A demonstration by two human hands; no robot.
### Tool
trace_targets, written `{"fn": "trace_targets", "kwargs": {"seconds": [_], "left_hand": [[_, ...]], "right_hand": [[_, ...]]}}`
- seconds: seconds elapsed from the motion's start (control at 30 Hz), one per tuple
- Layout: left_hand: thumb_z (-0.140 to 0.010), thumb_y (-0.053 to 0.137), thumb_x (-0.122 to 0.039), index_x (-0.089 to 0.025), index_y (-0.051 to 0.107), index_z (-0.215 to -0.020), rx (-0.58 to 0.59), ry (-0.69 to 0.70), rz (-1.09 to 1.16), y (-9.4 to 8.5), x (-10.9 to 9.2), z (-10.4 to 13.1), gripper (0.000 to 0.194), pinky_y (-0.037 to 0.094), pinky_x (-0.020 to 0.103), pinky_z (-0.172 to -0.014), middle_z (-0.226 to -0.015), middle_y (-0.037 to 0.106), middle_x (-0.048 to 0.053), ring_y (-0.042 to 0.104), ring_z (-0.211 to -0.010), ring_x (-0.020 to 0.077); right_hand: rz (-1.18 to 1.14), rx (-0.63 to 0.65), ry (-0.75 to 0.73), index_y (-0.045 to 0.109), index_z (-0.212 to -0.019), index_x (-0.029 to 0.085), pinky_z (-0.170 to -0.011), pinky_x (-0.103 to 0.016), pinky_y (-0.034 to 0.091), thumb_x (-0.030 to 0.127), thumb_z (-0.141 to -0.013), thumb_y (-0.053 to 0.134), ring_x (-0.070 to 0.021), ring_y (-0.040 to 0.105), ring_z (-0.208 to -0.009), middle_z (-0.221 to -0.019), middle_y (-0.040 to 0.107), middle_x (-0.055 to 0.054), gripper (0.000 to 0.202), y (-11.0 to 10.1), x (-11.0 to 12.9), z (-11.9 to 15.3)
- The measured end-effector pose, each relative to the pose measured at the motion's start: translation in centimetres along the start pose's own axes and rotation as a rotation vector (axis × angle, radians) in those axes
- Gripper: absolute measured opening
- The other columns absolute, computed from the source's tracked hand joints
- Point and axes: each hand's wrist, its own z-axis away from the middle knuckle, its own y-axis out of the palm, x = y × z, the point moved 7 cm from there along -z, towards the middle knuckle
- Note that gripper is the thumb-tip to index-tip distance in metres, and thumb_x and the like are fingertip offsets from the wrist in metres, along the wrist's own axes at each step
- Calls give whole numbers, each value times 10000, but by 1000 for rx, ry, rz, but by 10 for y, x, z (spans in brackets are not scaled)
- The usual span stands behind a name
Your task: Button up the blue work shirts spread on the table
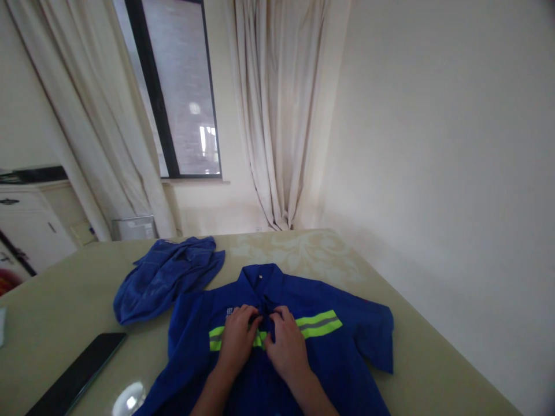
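Observation:
A blue work shirt (333,358) with yellow-green and grey reflective bands lies spread on the table, its collar toward the far side. My left hand (239,338) is at the front opening just below the collar, fingers curled and pinching the cloth edge. Close beside it on the right, my right hand (287,341) has its fingers bent onto the other side of the opening, also gripping cloth. The two hands are a small gap apart. Whatever small part of the placket lies between the fingertips is too small to make out.
A crumpled blue garment (160,280) lies behind the shirt at the left. A black flat object (80,372) rests at the table's near left, with a bright reflection beside it. The table (208,370) meets a wall on the right; curtains and a window stand behind.

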Motion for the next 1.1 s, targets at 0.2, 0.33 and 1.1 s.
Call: {"fn": "trace_targets", "kwargs": {"seconds": [0.2, 0.33, 1.1], "left_hand": [[-961, 495, -361, -244, 650, -903, -59, -102, 233, -4, 4, -2, 202, 485, 344, -787, -858, 738, 38, 691, -833, 244], [-938, 506, -388, -249, 654, -906, -57, -81, 397, -6, 2, -3, 206, 507, 329, -784, -881, 754, 29, 706, -851, 234], [-871, 592, -330, -228, 683, -882, -99, -88, 471, -1, -10, 0, 137, 510, 306, -708, -815, 739, 14, 689, -757, 211]], "right_hand": [[-29, -91, -44, 706, -1063, 199, -943, -346, 492, 287, -811, 674, -277, 644, -1078, -1166, 658, -95, 268, -3, 6, 0], [18, -141, 11, 720, -942, 204, -835, -324, 497, 190, -828, 599, -261, 675, -946, -1012, 694, -87, 167, -2, -1, -6], [-523, -263, -155, 767, -931, 220, -790, -304, 525, 237, -881, 653, -221, 686, -855, -892, 716, -53, 126, -8, -12, -17]]}}
